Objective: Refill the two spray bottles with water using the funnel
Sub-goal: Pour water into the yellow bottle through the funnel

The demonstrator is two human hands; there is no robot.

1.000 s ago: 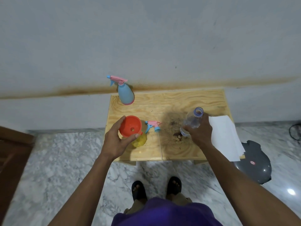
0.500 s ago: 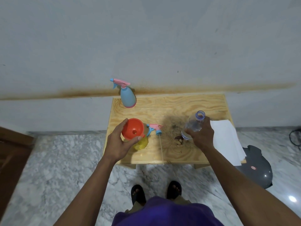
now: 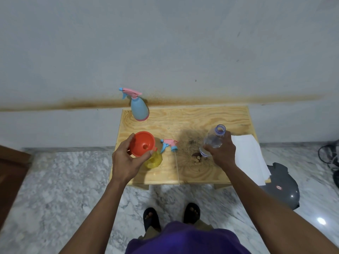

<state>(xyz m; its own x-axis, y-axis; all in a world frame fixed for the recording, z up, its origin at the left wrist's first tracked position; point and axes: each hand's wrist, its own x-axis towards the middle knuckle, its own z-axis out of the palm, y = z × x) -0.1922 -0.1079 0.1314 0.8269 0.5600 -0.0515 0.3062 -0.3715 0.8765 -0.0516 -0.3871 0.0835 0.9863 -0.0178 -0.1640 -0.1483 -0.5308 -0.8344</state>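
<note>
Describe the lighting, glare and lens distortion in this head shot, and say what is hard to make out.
Head view: soft, even light; one bright glare spot on the marble floor at lower right. The wide-angle lens bows the wall's brown stain line and stretches both forearms toward the corners. The clear water bottle in the right hand shows its contents poorly; the yellow bottle is mostly hidden under the orange funnel.

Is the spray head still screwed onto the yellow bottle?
No, the pink and blue spray head lies on the table beside the yellow bottle, whose neck carries the orange funnel.
</note>
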